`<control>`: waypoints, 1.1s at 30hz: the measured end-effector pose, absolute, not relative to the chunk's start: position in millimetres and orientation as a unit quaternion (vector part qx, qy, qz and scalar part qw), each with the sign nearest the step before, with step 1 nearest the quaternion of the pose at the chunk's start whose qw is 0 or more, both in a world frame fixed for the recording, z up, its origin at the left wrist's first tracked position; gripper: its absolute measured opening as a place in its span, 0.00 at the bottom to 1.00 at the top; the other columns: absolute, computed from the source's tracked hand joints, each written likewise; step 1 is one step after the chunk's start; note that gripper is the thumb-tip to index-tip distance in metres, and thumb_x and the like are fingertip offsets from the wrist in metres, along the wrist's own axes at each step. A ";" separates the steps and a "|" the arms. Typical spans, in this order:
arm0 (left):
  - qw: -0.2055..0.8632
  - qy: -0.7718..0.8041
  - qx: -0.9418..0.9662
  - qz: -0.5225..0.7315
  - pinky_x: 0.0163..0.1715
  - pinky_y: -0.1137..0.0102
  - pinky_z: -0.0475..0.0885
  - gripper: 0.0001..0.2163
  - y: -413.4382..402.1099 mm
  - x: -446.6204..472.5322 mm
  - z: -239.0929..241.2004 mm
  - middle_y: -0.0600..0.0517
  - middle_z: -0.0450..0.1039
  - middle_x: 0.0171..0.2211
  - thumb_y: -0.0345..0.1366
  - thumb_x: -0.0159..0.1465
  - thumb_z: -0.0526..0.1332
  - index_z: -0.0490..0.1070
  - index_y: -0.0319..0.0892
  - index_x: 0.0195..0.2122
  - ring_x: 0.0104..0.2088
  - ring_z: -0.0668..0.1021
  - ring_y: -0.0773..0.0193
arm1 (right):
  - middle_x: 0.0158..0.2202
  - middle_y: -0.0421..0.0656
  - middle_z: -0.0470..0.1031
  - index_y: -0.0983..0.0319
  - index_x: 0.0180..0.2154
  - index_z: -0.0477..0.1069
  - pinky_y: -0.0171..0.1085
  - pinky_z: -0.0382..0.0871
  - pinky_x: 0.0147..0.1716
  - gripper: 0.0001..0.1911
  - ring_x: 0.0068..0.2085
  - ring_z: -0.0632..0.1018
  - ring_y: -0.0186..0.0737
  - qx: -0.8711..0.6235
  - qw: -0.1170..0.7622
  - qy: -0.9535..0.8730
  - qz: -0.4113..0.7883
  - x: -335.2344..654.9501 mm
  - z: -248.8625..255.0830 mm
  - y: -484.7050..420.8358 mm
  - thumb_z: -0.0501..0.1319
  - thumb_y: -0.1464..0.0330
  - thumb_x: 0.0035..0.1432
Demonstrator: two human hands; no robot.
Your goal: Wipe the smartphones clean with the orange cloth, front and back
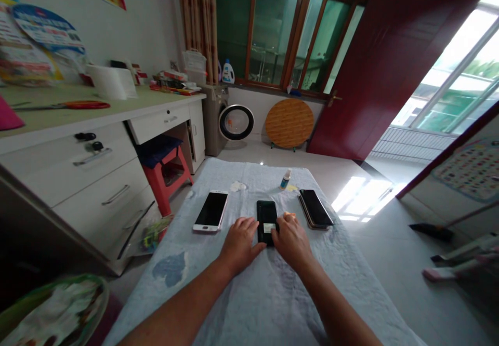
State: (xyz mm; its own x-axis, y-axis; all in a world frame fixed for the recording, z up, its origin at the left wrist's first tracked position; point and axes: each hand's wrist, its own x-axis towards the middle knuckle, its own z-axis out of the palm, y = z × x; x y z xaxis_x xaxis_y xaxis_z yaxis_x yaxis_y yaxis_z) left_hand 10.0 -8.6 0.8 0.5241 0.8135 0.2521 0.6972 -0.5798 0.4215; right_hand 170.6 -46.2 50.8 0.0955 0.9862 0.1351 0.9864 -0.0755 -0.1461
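Note:
A black phone (266, 216) lies in the middle of a pale blue cloth (257, 294) spread over a table. My left hand (239, 242) rests flat beside the phone's left edge, fingers stretched out and touching it. My right hand (290, 238) lies at the phone's right edge, its thumb by a small white piece (268, 227) on the screen. A white-framed phone (211, 211) lies to the left. A dark phone (315, 208) with a gold rim lies to the right. A small bottle (285, 179) stands further back, next to a white wad (237, 186).
A white desk with drawers (101, 154) runs along the left wall, with a red stool (166, 172) under it. A washing machine (224, 120) and a round wooden tabletop (289, 123) stand at the far wall. A broom (436, 230) lies on the floor at right.

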 end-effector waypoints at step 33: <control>0.154 0.432 0.859 0.229 0.47 0.61 0.64 0.17 -15.0 9.3 16.4 0.48 0.71 0.43 0.42 0.57 0.63 0.68 0.43 0.46 0.46 0.71 0.53 | 0.38 0.44 0.77 0.62 0.44 0.72 0.37 0.68 0.41 0.20 0.40 0.76 0.41 -0.610 0.464 -0.553 0.327 148.5 19.8 -38.9 0.54 0.56 0.59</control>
